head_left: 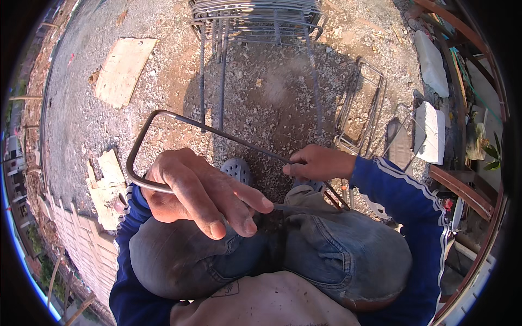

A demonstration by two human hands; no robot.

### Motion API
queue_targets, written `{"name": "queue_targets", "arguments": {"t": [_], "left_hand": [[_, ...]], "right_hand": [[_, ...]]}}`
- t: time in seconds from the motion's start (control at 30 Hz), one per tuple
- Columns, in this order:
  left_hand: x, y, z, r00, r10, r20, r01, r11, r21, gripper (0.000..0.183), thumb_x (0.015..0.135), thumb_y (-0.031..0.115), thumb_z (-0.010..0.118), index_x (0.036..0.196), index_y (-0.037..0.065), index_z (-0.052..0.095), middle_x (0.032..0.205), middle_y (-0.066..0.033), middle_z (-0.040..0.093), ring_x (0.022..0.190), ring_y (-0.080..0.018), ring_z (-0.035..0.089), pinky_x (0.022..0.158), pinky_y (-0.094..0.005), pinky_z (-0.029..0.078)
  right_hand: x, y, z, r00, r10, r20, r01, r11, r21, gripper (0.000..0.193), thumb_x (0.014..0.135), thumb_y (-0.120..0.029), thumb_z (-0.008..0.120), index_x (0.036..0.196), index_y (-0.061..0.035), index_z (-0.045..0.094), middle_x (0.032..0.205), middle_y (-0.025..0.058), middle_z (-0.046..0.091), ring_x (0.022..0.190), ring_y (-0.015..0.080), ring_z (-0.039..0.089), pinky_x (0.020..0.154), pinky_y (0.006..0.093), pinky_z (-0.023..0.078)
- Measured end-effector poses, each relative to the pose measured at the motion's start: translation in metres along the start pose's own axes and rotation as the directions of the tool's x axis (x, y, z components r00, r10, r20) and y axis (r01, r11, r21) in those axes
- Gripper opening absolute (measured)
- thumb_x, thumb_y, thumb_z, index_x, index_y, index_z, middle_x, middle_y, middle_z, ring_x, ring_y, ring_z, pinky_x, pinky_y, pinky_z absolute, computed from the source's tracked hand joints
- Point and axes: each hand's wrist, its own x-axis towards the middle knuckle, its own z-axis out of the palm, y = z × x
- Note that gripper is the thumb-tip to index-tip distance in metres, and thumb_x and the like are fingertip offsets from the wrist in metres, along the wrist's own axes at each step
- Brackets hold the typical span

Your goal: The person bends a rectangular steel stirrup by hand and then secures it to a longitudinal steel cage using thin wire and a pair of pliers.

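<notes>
A bent steel rod stirrup with rounded corners is held in front of my knees. My left hand lies over its near side, thumb hidden, with the fingers loosely bent across the rod. The rod passes beneath that hand and comes out past the fingertips toward my right knee. At the end of the far side, my right hand pinches the rod between thumb and fingers. Below the hands are my knees in worn jeans and a grey clog on the gravel.
Ahead, a pile of bent rod frames rests on upright steel bars. More rod frames lie at the right, near white blocks. Flat boards lie on the gravel at the left. A brown metal frame runs along the right edge.
</notes>
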Motion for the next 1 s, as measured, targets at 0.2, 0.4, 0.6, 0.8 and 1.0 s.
{"name": "queue_targets", "arguments": {"t": [0.2,0.4,0.6,0.8,1.0], "left_hand": [[-0.078,0.001,-0.015,0.74,-0.191,-0.645,0.101,0.979,-0.175,0.038,0.091,0.031,0.052,0.092,-0.005,0.063,0.112,-0.0337,0.058,0.112,-0.0437,0.057,0.085,-0.0531,0.055],[-0.142,-0.077,-0.03,0.076,-0.488,-0.869,0.123,0.87,-0.478,0.02,0.094,0.02,0.048,0.1,0.003,0.057,0.118,-0.0195,0.058,0.11,-0.0323,0.058,0.091,-0.0425,0.051],[-0.135,-0.052,-0.117,0.071,-0.521,-0.851,0.298,0.825,-0.48,0.029,0.097,0.023,0.046,0.116,0.001,0.051,0.118,-0.0173,0.056,0.107,-0.0261,0.057,0.096,-0.0406,0.046],[-0.048,0.011,-0.196,0.151,-0.375,-0.915,0.615,0.76,-0.21,0.053,0.097,0.039,0.047,0.135,0.003,0.037,0.127,-0.0183,0.049,0.109,-0.026,0.056,0.092,-0.0403,0.047],[-0.084,-0.02,-0.165,0.102,-0.409,-0.907,0.845,0.517,-0.138,0.06,0.098,0.038,0.045,0.145,0.004,0.028,0.121,-0.0139,0.057,0.102,-0.0231,0.06,0.084,-0.036,0.051]], "right_hand": [[-0.03,-0.005,-0.075,0.787,-0.219,-0.577,0.152,0.975,-0.163,0.041,0.085,-0.043,0.064,0.096,-0.0039,0.07,0.078,0.0132,0.065,0.07,0.024,0.061,0.064,0.0366,0.047],[0.01,-0.012,-0.089,0.773,-0.356,-0.525,0.052,0.86,-0.507,0.031,0.082,-0.037,0.067,0.091,-0.0078,0.072,0.075,0.011,0.065,0.07,0.0241,0.061,0.068,0.0368,0.046],[0.044,-0.022,-0.134,0.668,-0.368,-0.647,-0.136,0.794,-0.592,0.032,0.083,-0.042,0.065,0.089,-0.011,0.072,0.077,0.0076,0.067,0.076,0.0234,0.063,0.068,0.0389,0.048],[0.055,-0.014,-0.192,0.235,-0.568,-0.788,-0.055,0.802,-0.595,0.049,0.082,-0.049,0.065,0.11,-0.0088,0.068,0.081,0.013,0.067,0.082,0.0275,0.065,0.079,0.042,0.05],[-0.006,0.095,-0.223,-0.009,-0.221,-0.975,-0.247,0.946,-0.212,0.062,0.088,-0.053,0.055,0.124,-0.0026,0.058,0.106,0.0259,0.065,0.102,0.0364,0.064,0.089,0.0403,0.048]]}}
